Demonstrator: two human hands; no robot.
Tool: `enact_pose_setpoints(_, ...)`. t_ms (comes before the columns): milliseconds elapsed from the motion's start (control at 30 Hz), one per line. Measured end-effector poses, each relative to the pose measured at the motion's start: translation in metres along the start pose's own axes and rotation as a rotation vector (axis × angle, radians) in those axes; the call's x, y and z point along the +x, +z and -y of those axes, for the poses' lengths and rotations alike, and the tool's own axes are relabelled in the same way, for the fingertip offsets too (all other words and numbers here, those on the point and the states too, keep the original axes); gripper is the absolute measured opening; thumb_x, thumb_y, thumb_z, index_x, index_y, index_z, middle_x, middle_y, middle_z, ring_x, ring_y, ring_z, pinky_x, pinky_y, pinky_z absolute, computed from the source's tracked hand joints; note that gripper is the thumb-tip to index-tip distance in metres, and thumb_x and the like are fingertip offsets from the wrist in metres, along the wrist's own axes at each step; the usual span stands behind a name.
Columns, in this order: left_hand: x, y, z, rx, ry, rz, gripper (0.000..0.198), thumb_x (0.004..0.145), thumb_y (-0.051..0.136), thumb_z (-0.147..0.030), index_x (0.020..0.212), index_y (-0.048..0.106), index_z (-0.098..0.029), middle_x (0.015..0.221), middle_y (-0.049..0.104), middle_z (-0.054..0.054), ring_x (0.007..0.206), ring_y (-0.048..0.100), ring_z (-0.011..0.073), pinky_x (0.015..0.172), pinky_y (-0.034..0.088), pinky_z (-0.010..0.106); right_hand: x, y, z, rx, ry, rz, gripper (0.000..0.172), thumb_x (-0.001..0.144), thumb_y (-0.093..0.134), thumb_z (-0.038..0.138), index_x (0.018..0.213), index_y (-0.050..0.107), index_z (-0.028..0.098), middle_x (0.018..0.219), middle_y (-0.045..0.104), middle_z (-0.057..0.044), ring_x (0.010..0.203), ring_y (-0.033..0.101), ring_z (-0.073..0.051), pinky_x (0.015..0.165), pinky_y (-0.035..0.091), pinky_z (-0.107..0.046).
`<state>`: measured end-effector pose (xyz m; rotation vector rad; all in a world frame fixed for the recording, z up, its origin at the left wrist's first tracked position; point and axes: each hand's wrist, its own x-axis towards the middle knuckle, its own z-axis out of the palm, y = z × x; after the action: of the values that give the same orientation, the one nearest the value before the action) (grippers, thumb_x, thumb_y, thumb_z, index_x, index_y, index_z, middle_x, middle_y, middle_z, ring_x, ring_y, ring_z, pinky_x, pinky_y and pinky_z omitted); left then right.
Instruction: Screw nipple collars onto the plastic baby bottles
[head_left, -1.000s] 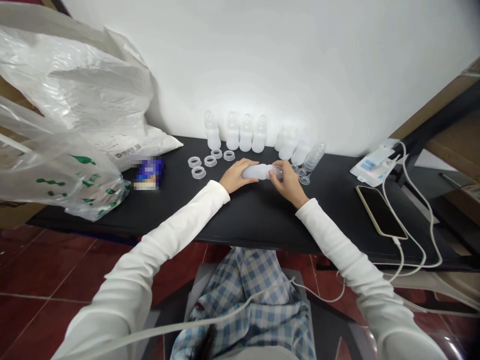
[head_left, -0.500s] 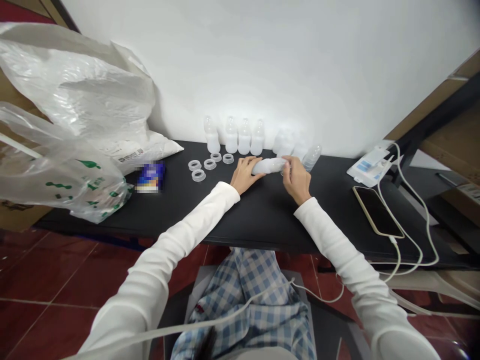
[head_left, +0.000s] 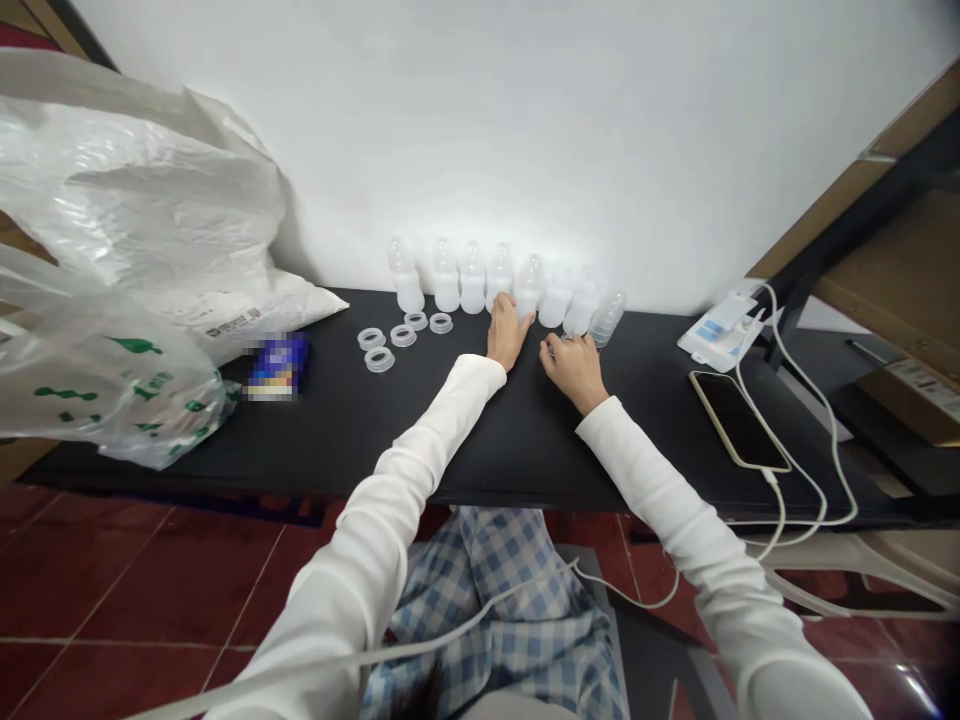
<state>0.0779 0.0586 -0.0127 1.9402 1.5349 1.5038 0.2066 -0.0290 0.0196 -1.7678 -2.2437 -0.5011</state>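
The left hand [head_left: 508, 333] lies on the black surface [head_left: 525, 440] with its fingers extended and open. Its fingertips [head_left: 514, 303] touch the lower part of one of the translucent plastic bottles [head_left: 527, 288]. These bottles stand upright in a row along the wall [head_left: 570, 120], close together. A clear bottle [head_left: 607, 319] at the right end of the row leans at a tilt.

The right hand [head_left: 574, 368] rests on the surface with its fingers loosely curled. A small clear piece [head_left: 556, 346] sits at its fingertips; whether the hand grips this piece cannot be determined.

Five clear rings [head_left: 403, 336] lie flat on the surface, left of the hands and in front of the bottles.

Further left are a blurred packet [head_left: 277, 366] and white plastic bags [head_left: 127, 180]. To the right, a smartphone [head_left: 739, 420] lies face up beside a white cable [head_left: 814, 440] and a white-and-blue package [head_left: 720, 335].
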Motion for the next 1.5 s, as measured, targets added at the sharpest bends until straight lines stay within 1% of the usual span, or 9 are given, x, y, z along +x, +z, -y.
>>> enact_pose_setpoints(200, 0.007, 0.010, 0.003, 0.051, -0.018, -0.031, 0.015, 0.093, 0.063, -0.027, 0.103, 0.058, -0.016, 0.111, 0.061, 0.017, 0.115, 0.060, 0.0352, 0.103, 0.047, 0.050, -0.003, 0.010, -0.004, -0.033, 0.003, 0.044, 0.028, 0.099, 0.048, 0.026, 0.109, 0.071, 0.012, 0.104, 0.072, -0.019, 0.099, 0.056, -0.031, 0.085, 0.028, -0.039)
enact_pose_setpoints(533, 0.000, -0.010, -0.016, 0.448, -0.075, 0.192, 0.025, 0.101, 0.045, -0.027, 0.110, 0.060, -0.010, 0.113, 0.066, 0.019, 0.111, 0.063, 0.0313, 0.096, 0.046, 0.038, -0.005, 0.011, -0.008, -0.051, 0.013, 0.029, 0.028, 0.097, 0.046, 0.018, 0.108, 0.072, 0.014, 0.106, 0.065, -0.018, 0.104, 0.050, -0.032, 0.085, 0.027, -0.040)
enact_pose_setpoints(800, -0.041, -0.081, 0.003, 0.678, 0.017, 0.209, 0.038, 0.091, 0.052, -0.025, 0.125, 0.058, -0.008, 0.138, 0.055, 0.025, 0.130, 0.052, 0.0376, 0.110, 0.039, 0.048, -0.005, 0.013, -0.011, -0.050, 0.022, -0.026, 0.029, 0.095, 0.047, 0.016, 0.116, 0.068, 0.014, 0.110, 0.061, -0.018, 0.107, 0.048, -0.032, 0.091, 0.028, -0.043)
enact_pose_setpoints(967, -0.063, -0.138, 0.024, 0.810, -0.109, 0.122, 0.047, 0.092, 0.044, -0.021, 0.136, 0.052, -0.006, 0.156, 0.041, 0.027, 0.149, 0.034, 0.0421, 0.120, 0.023, 0.063, -0.005, 0.017, -0.010, -0.065, 0.004, -0.036, 0.029, 0.093, 0.048, 0.014, 0.117, 0.065, 0.014, 0.112, 0.060, -0.018, 0.106, 0.047, -0.032, 0.092, 0.028, -0.043)
enact_pose_setpoints(1100, -0.077, -0.160, 0.027, 0.822, -0.245, 0.055, 0.045, 0.093, 0.044, -0.023, 0.133, 0.053, -0.006, 0.155, 0.041, 0.030, 0.146, 0.034, 0.0481, 0.112, 0.027, 0.075, -0.004, 0.018, -0.010, -0.061, -0.015, -0.045, 0.030, 0.093, 0.044, 0.011, 0.112, 0.067, 0.015, 0.109, 0.061, -0.017, 0.104, 0.047, -0.031, 0.092, 0.028, -0.043)
enact_pose_setpoints(1200, -0.080, -0.159, 0.024, 0.800, -0.232, 0.058, 0.038, 0.092, 0.045, -0.020, 0.126, 0.056, -0.007, 0.145, 0.050, 0.031, 0.133, 0.048, 0.0480, 0.104, 0.038, 0.072, -0.004, 0.017, -0.011, -0.046, -0.018, -0.062, 0.031, 0.095, 0.041, 0.012, 0.108, 0.068, 0.015, 0.107, 0.062, -0.017, 0.103, 0.048, -0.031, 0.094, 0.028, -0.045)
enact_pose_setpoints(1300, -0.083, -0.145, 0.015, 0.704, -0.077, 0.194, 0.033, 0.089, 0.046, -0.013, 0.119, 0.059, -0.010, 0.130, 0.058, 0.027, 0.117, 0.058, 0.0393, 0.097, 0.049, 0.056, -0.003, 0.014, -0.011, -0.012, -0.011, -0.082, 0.032, 0.097, 0.039, 0.014, 0.109, 0.069, 0.016, 0.105, 0.063, -0.016, 0.104, 0.048, -0.031, 0.095, 0.028, -0.045)
enact_pose_setpoints(1400, -0.087, -0.120, 0.003, 0.500, 0.135, 0.333, 0.029, 0.090, 0.049, -0.012, 0.118, 0.058, -0.013, 0.122, 0.060, 0.019, 0.111, 0.059, 0.0304, 0.101, 0.049, 0.046, -0.003, 0.010, -0.009, 0.033, -0.009, -0.118, 0.033, 0.099, 0.038, 0.018, 0.113, 0.068, 0.017, 0.104, 0.064, -0.015, 0.104, 0.049, -0.030, 0.096, 0.028, -0.044)
enact_pose_setpoints(1500, -0.086, -0.093, -0.006, 0.346, 0.217, 0.333, 0.026, 0.092, 0.055, -0.019, 0.118, 0.056, -0.014, 0.129, 0.056, 0.019, 0.121, 0.055, 0.0290, 0.108, 0.045, 0.043, -0.003, 0.005, -0.005, 0.081, 0.008, -0.161, 0.035, 0.102, 0.035, 0.021, 0.117, 0.066, 0.018, 0.106, 0.065, -0.014, 0.104, 0.051, -0.029, 0.096, 0.028, -0.043)
